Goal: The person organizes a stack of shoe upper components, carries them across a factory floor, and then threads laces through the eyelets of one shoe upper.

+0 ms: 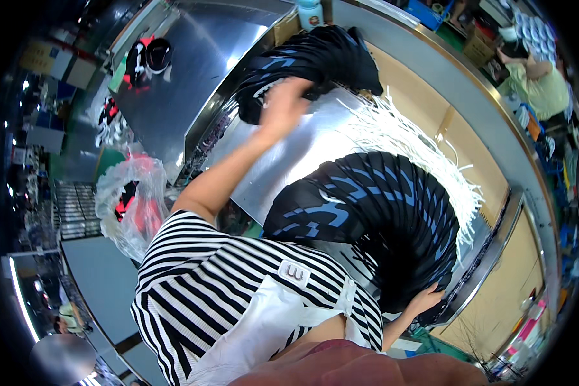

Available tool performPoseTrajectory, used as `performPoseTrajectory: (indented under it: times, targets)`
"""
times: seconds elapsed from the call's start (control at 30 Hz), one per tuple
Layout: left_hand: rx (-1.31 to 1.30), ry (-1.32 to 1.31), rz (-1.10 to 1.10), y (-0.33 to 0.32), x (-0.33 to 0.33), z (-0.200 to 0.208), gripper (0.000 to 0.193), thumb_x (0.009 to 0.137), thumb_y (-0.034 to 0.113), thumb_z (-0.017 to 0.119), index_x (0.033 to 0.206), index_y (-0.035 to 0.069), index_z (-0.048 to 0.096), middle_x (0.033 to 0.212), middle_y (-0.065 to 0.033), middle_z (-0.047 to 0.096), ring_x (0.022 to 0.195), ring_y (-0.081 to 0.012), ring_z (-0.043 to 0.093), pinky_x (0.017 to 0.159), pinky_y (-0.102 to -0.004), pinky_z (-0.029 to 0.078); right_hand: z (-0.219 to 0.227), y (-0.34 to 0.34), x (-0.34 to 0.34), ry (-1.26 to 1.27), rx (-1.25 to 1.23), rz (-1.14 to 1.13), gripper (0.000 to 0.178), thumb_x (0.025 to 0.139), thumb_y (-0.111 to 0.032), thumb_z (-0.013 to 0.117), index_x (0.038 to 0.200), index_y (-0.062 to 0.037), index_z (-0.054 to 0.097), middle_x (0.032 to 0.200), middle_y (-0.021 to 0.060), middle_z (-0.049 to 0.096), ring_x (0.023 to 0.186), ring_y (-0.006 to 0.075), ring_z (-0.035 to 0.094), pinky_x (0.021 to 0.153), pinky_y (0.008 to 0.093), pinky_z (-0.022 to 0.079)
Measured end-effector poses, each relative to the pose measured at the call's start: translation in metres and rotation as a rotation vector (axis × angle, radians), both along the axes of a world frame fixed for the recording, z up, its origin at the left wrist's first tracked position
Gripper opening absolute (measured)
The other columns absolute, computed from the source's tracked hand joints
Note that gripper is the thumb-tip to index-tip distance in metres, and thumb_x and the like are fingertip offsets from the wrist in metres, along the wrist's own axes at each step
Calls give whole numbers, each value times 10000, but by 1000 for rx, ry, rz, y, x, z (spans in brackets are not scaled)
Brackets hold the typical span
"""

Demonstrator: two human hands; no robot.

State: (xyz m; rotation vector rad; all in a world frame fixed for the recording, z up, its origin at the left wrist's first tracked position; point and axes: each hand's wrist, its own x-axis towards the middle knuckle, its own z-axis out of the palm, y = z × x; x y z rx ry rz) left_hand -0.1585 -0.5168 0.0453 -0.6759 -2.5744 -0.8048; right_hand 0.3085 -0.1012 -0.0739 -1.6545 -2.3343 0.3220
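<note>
Striped shirt in close: your right hand presses, fingers spread, on the near fanned stack of black-and-blue pieces on the steel table; your left hand, blurred, grip unclear, reaches the far stack. Looks like sorting; next needs a firm pinch.

1. The left hand is smeared by motion blur, so its fingers cannot be told apart, nor whether they grip the dark pleated stack at the far end of the metal worktop.
2. The right hand shows only its back; its fingertips are hidden under the near black-and-blue pleated stack at the worktop's right edge.
3. The bottle beyond the far edge is cut off by the picture's top.
4. A person in a green top at the far right is partly cut off and too small to tell in detail.
5. What the clear plastic bag left of the worktop holds is unclear.
</note>
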Motion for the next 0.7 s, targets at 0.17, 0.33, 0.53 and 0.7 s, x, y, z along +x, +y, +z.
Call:
performPoseTrajectory:
  times: [0.17,0.33,0.53,0.7]
  targets:
    - [86,-147,667,-147,-14,-89,645,773,166,759,1281,-55,429,1244,-262,494,1166,-411,509,1003,-433,430,3,20,-4,-37,41,92,604,1010,-365,468,1323,150,429,1253,368,520,1158,482,506,999,478,398]
    - [341,-220,727,-142,-9,-149,706,764,203,791,1281,-51,381,1127,-239,596,1006,-385,617,893,-414,499,-14,53,15,-105,4,94,591,1017,-357,446,1292,166,452,1268,375,515,1161,488,510,1003,467,397]
    - [564,-278,712,-134,2,-161,321,822,94,704,1093,23,547,923,-131,636,808,-274,659,710,-360,523,20,45,-3,-419,-20,-39,642,982,-481,458,1242,105,502,1182,339,564,1072,498,555,930,529,460]
    - [602,-227,591,-126,48,-149,171,823,72,649,984,54,593,957,-101,590,830,-285,629,706,-372,509,80,27,-85,-259,400,362,488,939,-270,592,1295,49,493,1239,257,555,1148,428,526,950,494,467]
